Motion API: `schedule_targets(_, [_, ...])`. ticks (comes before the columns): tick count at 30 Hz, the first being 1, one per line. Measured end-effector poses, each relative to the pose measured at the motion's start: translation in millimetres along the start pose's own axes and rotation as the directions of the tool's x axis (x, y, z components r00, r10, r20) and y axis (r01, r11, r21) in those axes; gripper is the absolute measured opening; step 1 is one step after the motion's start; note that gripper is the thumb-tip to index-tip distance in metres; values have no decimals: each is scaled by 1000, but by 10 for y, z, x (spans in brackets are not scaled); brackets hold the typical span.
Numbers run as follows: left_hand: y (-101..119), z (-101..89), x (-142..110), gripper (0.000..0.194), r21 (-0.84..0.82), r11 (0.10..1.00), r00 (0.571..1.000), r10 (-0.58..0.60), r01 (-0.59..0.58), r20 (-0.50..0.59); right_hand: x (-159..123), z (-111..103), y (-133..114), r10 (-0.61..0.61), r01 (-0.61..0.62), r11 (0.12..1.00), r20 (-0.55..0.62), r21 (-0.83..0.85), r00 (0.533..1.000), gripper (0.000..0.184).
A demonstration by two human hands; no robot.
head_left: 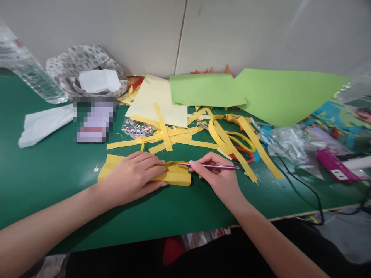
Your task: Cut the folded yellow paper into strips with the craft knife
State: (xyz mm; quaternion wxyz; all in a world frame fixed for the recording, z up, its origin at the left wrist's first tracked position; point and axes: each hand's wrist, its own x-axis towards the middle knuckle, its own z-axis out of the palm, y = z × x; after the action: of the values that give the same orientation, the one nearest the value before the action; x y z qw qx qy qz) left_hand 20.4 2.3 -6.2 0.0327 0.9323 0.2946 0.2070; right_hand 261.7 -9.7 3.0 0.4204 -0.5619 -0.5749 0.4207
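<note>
Paper (176, 179), yellow, folded, held in my left hand (136, 174) on green table (185, 212). My right hand (220, 178) pinches pink stick (227, 167).

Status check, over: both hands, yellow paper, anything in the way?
Left grip resting on folded yellow paper. Right grip holding slim pink tool, one end at the paper. Yellow strips and scissors lie just beyond.

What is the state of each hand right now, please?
Left hand: closed, holding the folded yellow paper.
Right hand: closed, holding a thin pink tool at the paper.
</note>
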Motion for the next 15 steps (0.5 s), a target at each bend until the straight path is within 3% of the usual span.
schedule_targets(15, [5,-4,-1,27,30,1000,1000,3,-3,7,-34,-148,36,44,-38,996,-70,85,997,24])
